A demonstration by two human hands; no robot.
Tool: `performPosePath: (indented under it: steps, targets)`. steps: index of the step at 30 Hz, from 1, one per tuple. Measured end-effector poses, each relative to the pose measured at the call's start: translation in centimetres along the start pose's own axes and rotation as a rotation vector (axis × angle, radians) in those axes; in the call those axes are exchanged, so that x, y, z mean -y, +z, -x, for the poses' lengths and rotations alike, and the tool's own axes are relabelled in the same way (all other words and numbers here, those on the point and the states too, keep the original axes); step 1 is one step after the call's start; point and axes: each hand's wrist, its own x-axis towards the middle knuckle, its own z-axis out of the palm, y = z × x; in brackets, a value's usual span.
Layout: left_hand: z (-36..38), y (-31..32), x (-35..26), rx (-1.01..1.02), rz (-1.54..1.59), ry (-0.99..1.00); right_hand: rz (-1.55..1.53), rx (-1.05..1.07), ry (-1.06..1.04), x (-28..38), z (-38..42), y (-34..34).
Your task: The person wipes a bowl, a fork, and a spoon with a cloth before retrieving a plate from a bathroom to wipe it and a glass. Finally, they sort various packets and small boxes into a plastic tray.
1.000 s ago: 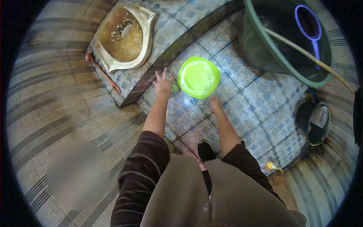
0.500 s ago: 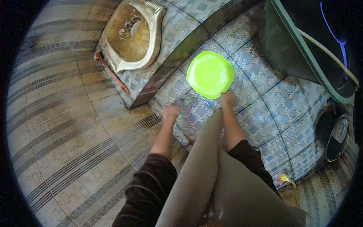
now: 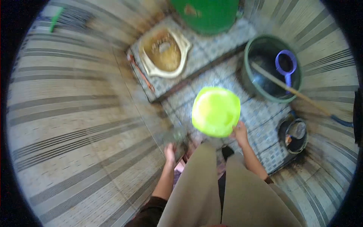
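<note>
My right hand [image 3: 240, 134] is closed on the edge of a lime-green plate [image 3: 216, 112], a squarish one with rounded corners, held up above the tiled floor. My left hand [image 3: 170, 153] grips a clear glass [image 3: 174, 135], which is smeared by motion and hard to make out against the tiles. The glass is to the left of the plate and apart from it.
A squat toilet [image 3: 182, 67] with an orange-handled brush [image 3: 141, 73] beside it sits on a raised step. At right stand a large tub [image 3: 247, 72] holding a purple dipper [image 3: 278, 68] and a stick, and a smaller black bucket [image 3: 281, 134]. A green barrel [image 3: 208, 19] is behind.
My view has pulled back and tilted up, so the green barrel and the whole tub now show. Both hands still hold the plate and the glass, which now appear raised from the floor.
</note>
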Motion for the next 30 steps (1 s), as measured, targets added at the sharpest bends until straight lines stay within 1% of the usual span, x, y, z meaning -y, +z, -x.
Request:
performPosePath:
  steps: [2, 3, 4, 5, 6, 8, 9, 10, 11, 12, 13, 15, 16, 17, 18, 21, 22, 23, 24, 26, 27, 28, 30]
  targets:
    - [4.4, -1.9, -0.6, 0.009, 0.009, -0.064, 0.065, 0.134, -0.054, 5.3, 5.9, -2.1]
    - [5.1, -4.2, 1.7, 0.011, 0.046, -0.044, 0.079, 0.148, -0.091, 8.5, 9.4, -2.5]
    - [4.1, -5.8, 4.7, 0.029, -0.069, -0.025, 0.173, 0.199, -0.177, 12.3, 12.7, -2.9]
    - [4.7, -6.8, 5.5, 0.039, -0.185, -0.013, 0.270, 0.251, -0.258, 15.5, 15.6, -3.2]
    - [6.9, -7.8, 4.5, 0.023, -0.138, -0.004, 0.298, 0.281, -0.289, 18.0, 18.0, -3.3]
    - [11.6, -10.3, 3.5, -0.028, -0.200, 0.062, 0.273, 0.381, -0.334, 21.7, 22.3, -3.3]
    - [16.5, -10.9, 1.9, -0.064, -0.158, 0.047, 0.279, 0.412, -0.357, 24.1, 24.8, -2.9]
    - [19.7, -11.5, -2.9, -0.060, -0.063, 0.090, 0.316, 0.462, -0.363, 25.6, 26.9, -2.6]
    - [24.2, -13.8, -4.9, -0.063, 0.032, 0.135, 0.282, 0.519, -0.390, 26.6, 28.7, -2.3]
    - [28.7, -14.1, -6.5, -0.071, 0.127, 0.183, 0.247, 0.580, -0.414, 27.6, 30.1, -1.6]
    - [28.8, -15.8, -4.6, -0.123, 0.176, 0.170, 0.256, 0.659, -0.436, 28.7, 32.0, -0.9]
    - [28.0, -19.4, 0.5, -0.255, -0.159, 0.218, 0.239, 0.791, -0.398, 30.1, 35.3, 0.6]
    - [31.0, -20.3, -0.9, -0.265, -0.097, 0.247, 0.244, 0.861, -0.374, 31.1, 36.8, 1.5]
    - [34.4, -20.5, -2.0, -0.335, 0.067, 0.260, 0.286, 0.953, -0.375, 31.6, 38.2, 2.1]
    - [32.9, -22.9, 2.0, -0.320, 0.038, 0.169, 0.297, 1.047, -0.355, 32.0, 39.4, 3.0]
    - [38.1, -25.0, 3.5, -0.555, 0.305, 0.109, 0.407, 1.274, -0.285, 32.5, 43.4, 5.7]
    - [39.3, -25.8, 4.7, -0.609, 0.378, 0.077, 0.446, 1.363, -0.201, 32.3, 44.6, 6.5]
    - [39.9, -26.8, 6.0, -0.683, 0.501, 0.117, 0.487, 1.436, -0.120, 31.5, 46.2, 7.5]
    - [40.6, -28.0, 7.5, -0.681, 0.539, 0.104, 0.537, 1.513, -0.044, 30.8, 47.5, 8.6]
    - [44.6, -29.1, 6.1, -0.770, 0.702, 0.068, 0.619, 1.580, 0.033, 28.9, 50.3, 10.8]
    - [42.8, -30.5, 10.4, -0.844, 0.700, 0.011, 0.656, 1.652, 0.094, 27.6, 50.9, 12.0]
    - [44.9, -30.8, 8.7, -0.917, 0.666, -0.111, 0.676, 1.692, 0.161, 26.2, 51.5, 13.2]
    - [45.8, -31.9, 10.6, -0.946, 0.569, -0.185, 0.740, 1.791, 0.270, 23.8, 53.0, 15.6]
